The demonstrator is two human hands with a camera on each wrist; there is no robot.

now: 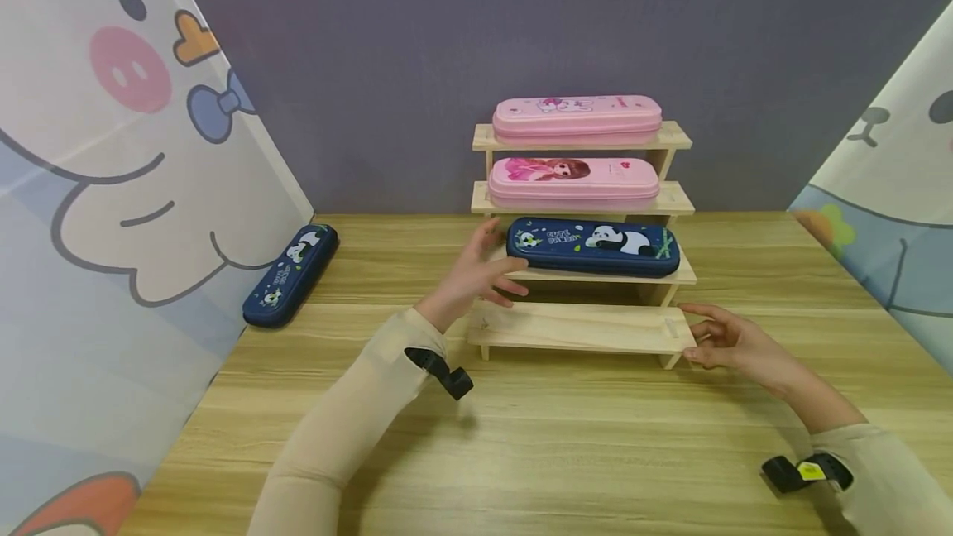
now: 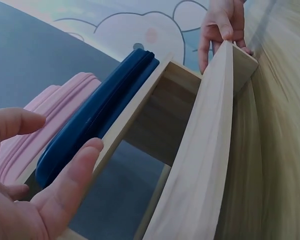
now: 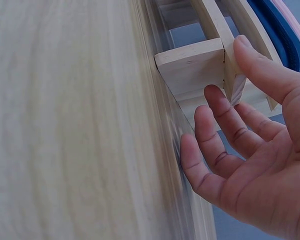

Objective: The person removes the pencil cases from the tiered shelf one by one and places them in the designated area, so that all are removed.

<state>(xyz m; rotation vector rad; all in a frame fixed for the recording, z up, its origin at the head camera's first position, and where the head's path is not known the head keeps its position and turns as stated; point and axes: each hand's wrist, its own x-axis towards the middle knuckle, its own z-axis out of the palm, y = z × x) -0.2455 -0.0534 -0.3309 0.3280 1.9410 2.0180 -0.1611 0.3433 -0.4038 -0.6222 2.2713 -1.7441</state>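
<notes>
A stepped wooden display rack point(image 1: 581, 326) carries two pink pencil cases, the upper point(image 1: 577, 121) and the lower point(image 1: 573, 182), above a navy panda pencil case point(image 1: 593, 247). My left hand point(image 1: 482, 267) is beside the navy case's left end, fingers spread and holding nothing. In the left wrist view, the thumb and a finger of that left hand point(image 2: 45, 195) reach toward the navy case point(image 2: 95, 117). At the bare lowest step's right end, my right hand point(image 1: 733, 342) grips the corners between thumb and fingers. The right wrist view shows the right thumb point(image 3: 260, 65) against the board's edge.
Another navy panda pencil case point(image 1: 290, 275) lies on the wooden table point(image 1: 566, 445) at the left, against a cartoon-printed panel point(image 1: 186, 213). A grey wall point(image 1: 387, 64) stands behind the rack. A second printed panel point(image 1: 893, 189) borders the right side.
</notes>
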